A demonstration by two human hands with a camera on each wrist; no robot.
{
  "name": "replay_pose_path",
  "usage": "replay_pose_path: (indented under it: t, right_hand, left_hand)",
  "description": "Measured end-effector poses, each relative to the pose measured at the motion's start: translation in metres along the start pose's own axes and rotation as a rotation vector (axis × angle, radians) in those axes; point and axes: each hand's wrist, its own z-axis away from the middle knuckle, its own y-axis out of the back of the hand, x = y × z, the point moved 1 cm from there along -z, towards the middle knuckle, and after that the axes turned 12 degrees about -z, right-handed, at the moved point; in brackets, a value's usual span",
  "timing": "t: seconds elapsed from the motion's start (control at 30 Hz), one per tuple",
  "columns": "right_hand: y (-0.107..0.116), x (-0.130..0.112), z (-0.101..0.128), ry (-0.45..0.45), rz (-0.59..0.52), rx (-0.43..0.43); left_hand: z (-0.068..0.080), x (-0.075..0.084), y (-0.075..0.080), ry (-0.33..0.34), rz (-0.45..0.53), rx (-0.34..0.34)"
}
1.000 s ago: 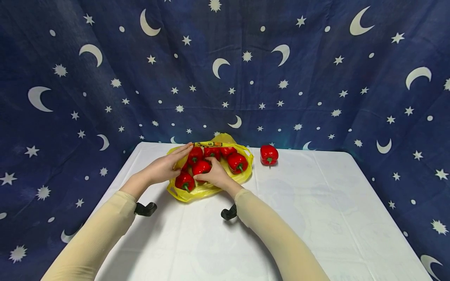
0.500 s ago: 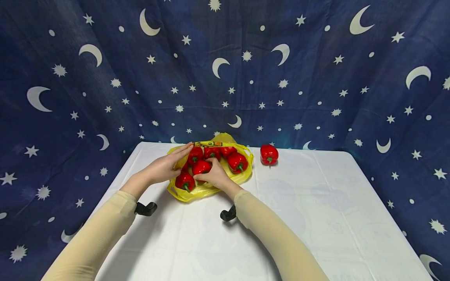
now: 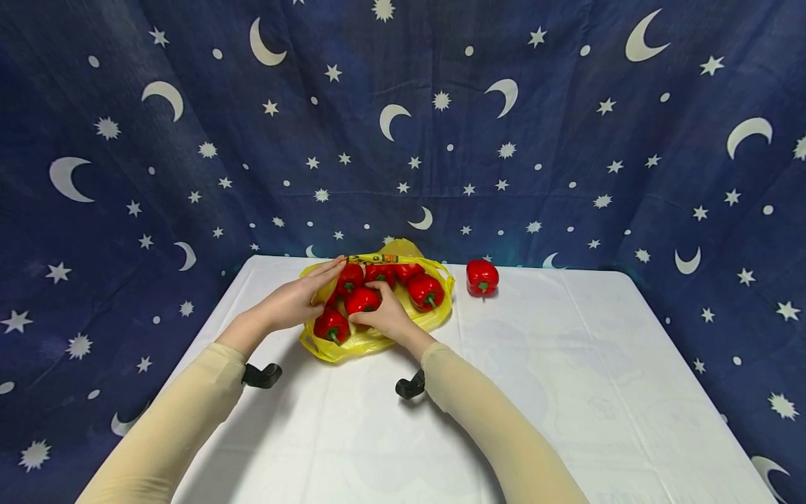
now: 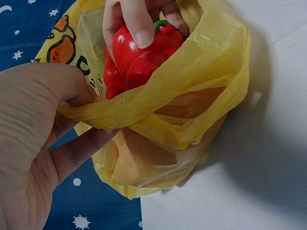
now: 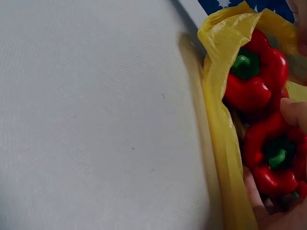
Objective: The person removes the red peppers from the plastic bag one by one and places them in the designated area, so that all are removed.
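A yellow plastic bag [image 3: 359,346] lies open at the back of the white table, with several red bell peppers inside. My right hand [image 3: 392,315] reaches into it and grips one red bell pepper [image 3: 362,299], its green stem seen in the right wrist view. At the bag's left side, my left hand [image 3: 291,302] pinches the rim between thumb and fingers, plain in the left wrist view [image 4: 29,115]. Beside the gripped pepper, near the bag's front left, sits another bell pepper [image 3: 331,325]. Part of the bag's contents is hidden by its folds and my hands.
One more red bell pepper [image 3: 482,278] stands on the white tablecloth [image 3: 567,378], right of the bag. Behind the table hangs a dark blue cloth [image 3: 352,126] with moons and stars. A black strap [image 3: 411,384] shows at my right wrist.
The right hand and the pepper it grips have shifted very slightly to the right. The left hand, the bag and the other peppers look unmoved.
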Motion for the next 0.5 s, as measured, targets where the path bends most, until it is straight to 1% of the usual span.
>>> replay_pose_path:
  t: [0.27, 0.5]
  right_hand:
    - [0.013, -0.002, 0.005, 0.003, -0.034, -0.029]
    - [0.029, -0.013, 0.016, 0.034, -0.044, -0.038]
  left_hand:
    - [-0.001, 0.001, 0.000, 0.009, 0.011, -0.007]
    - [-0.001, 0.003, 0.001, 0.008, 0.006, -0.011]
